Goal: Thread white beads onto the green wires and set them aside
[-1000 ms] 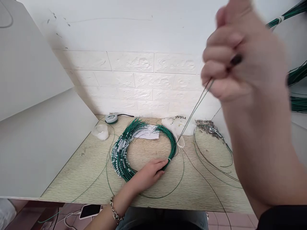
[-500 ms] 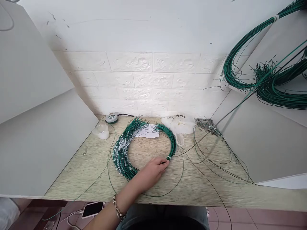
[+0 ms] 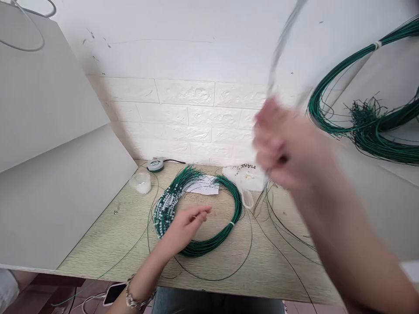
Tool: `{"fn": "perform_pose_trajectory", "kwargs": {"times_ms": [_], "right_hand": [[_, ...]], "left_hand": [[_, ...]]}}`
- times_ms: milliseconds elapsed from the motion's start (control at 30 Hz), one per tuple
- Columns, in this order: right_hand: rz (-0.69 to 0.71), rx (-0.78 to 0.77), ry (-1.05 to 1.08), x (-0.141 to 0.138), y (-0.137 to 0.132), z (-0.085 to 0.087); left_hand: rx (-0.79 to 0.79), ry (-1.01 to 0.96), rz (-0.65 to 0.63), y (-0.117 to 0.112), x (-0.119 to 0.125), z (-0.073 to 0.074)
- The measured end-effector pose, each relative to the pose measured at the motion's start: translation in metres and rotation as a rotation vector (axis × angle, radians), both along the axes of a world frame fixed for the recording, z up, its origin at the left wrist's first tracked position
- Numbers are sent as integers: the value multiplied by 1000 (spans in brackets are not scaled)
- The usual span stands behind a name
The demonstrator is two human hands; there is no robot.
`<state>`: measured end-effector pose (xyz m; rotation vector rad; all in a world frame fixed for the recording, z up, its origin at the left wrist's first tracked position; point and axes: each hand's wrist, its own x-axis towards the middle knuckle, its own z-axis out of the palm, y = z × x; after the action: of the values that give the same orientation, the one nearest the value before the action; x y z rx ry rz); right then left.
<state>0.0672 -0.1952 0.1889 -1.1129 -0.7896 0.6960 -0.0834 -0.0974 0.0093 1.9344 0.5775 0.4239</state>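
Note:
A coil of green wire [image 3: 235, 200] lies on the table, tied with a white band on its right and strung with many small white beads on its left. My left hand [image 3: 186, 222], with a chain bracelet at the wrist, is over the coil's middle, fingers stretched out and holding nothing. Raised in front of the wall at the right, my right hand [image 3: 278, 144] is blurred by motion, its fingers closed round a thin wire [image 3: 278, 52]. That wire runs upward from the fist and shows below it, also smeared.
A white paper [image 3: 209, 185] lies inside the coil's top. Behind are a tape measure [image 3: 155, 165], a clear cup with white contents [image 3: 143, 184] and a white plastic bag [image 3: 248, 176]. More green wire coils [image 3: 334, 74] hang at the right. Loose wires cross the table.
My left hand has let go of the coil near its white band and moved left. My right hand has come into view from the right with the wire. The camera view has shifted slightly.

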Motion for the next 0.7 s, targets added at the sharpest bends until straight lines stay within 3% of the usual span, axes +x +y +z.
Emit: {"fn": "perform_pose_trajectory", "kwargs": {"times_ms": [100, 167, 267, 500, 700], "right_hand": [[285, -194, 4, -22, 15, -67], [381, -289, -27, -36, 25, -106], [426, -349, -2, -49, 33, -144], [474, -389, 233, -42, 37, -176], [546, -415, 298, -33, 37, -184]], "left_hand": [[-261, -206, 217, 9, -15, 17], [-399, -319, 253, 13, -20, 24], [-490, -434, 257, 20, -19, 29], [-524, -568, 287, 33, -3, 25], [-387, -497, 341, 36, 4, 21]]}}
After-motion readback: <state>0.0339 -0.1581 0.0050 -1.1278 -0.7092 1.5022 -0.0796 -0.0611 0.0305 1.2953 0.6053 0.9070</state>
